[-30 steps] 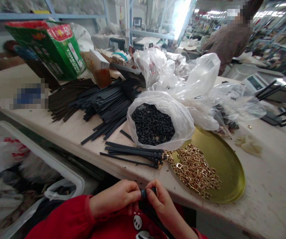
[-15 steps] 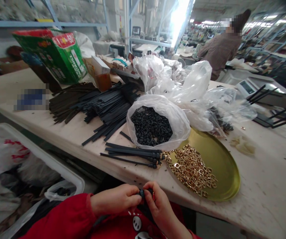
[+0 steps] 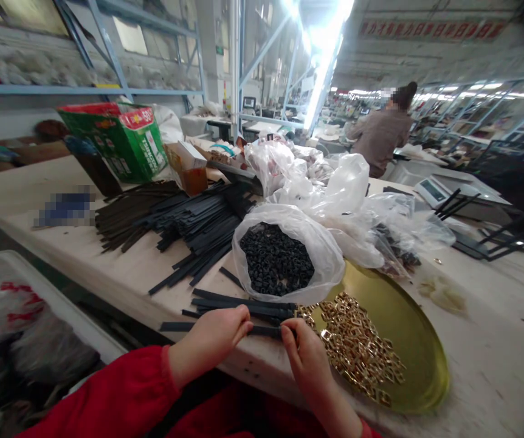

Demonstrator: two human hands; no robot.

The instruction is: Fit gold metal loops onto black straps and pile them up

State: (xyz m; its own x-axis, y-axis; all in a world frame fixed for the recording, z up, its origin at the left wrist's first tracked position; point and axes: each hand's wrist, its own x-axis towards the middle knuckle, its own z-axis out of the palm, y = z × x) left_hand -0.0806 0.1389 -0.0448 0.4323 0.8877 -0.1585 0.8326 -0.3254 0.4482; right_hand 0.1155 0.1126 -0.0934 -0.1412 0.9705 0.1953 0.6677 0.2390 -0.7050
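A flat black strap (image 3: pixel 264 331) lies stretched between my two hands at the table's front edge. My left hand (image 3: pixel 223 334) pinches it, its tail sticking out to the left. At the strap's right end, my right hand (image 3: pixel 302 344) has closed its fingers on it; they hide that end. Just behind lie several finished-looking straps (image 3: pixel 244 304) with gold buckles at their right ends. A white plastic bag (image 3: pixel 326 249) holds small black loops (image 3: pixel 275 258). Gold buckles (image 3: pixel 357 340) are heaped on a round gold tray (image 3: pixel 419 359).
Black strips (image 3: pixel 198 213) and brown strips (image 3: pixel 129 213) spread over the table (image 3: pixel 494 340). Behind them stand a green box (image 3: pixel 129 149) and clear bags (image 3: pixel 344 182). A white bin (image 3: pixel 52 286) sits below left. A person (image 3: pixel 383 137) is at the back right.
The view has tilted up. Both hands have moved from near my body up to the table's front edge, the strap now stretched out beside the other straps. The person behind appears further left.
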